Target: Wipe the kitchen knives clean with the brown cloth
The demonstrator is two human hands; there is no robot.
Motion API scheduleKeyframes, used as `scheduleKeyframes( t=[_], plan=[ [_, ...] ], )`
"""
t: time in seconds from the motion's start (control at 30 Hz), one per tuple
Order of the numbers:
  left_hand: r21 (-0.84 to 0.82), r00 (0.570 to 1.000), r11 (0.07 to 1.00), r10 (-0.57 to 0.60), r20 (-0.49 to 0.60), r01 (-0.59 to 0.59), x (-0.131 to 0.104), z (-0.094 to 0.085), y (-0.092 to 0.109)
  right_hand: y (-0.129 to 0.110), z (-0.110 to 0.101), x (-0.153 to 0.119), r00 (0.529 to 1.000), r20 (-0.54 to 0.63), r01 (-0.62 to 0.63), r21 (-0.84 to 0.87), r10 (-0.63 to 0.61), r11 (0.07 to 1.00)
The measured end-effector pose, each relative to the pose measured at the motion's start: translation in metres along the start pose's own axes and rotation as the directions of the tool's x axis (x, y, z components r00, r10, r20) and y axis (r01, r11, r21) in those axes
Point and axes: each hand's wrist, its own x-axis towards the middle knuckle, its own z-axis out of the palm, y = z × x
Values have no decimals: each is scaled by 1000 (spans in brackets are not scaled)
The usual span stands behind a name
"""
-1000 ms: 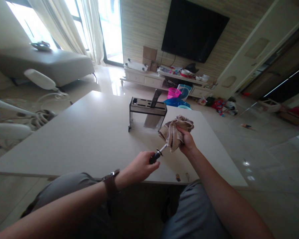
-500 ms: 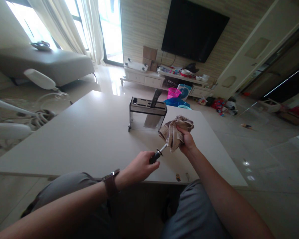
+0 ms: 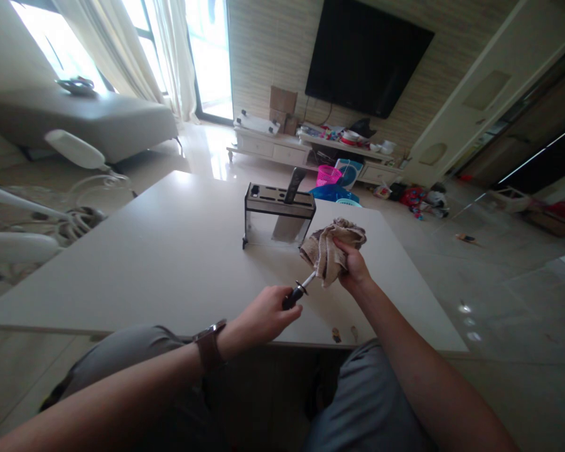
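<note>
My left hand [image 3: 275, 309] is closed around the black handle of a sharpening steel [image 3: 309, 280], which has a round guard and a thin metal rod. A brown-and-beige towel [image 3: 327, 251] covers the rest of the rod, so its tip is hidden. My right hand [image 3: 356, 267] grips the towel, thumb on top. Just beyond my hands a knife block [image 3: 258, 204] with clear sides stands upright on the white table [image 3: 160, 263]. One black-handled knife [image 3: 294, 186] sits in it, its broad blade showing through the side.
Two small stickers or marks [image 3: 336, 335] lie at the table's near edge. White chairs [image 3: 78, 150] stand to the left. Past the table are a pink basket [image 3: 328, 176], a low TV cabinet [image 3: 258, 147] and several items on the floor at right.
</note>
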Motion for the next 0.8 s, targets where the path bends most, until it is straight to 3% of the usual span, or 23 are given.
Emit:
scheduleKeyframes(
  t=[0.8],
  plan=[
    [-12,1000,1000,5,-7,-5,1,1,-2,1,-3,2,1000,15,-6,-13,6,1000]
  ],
)
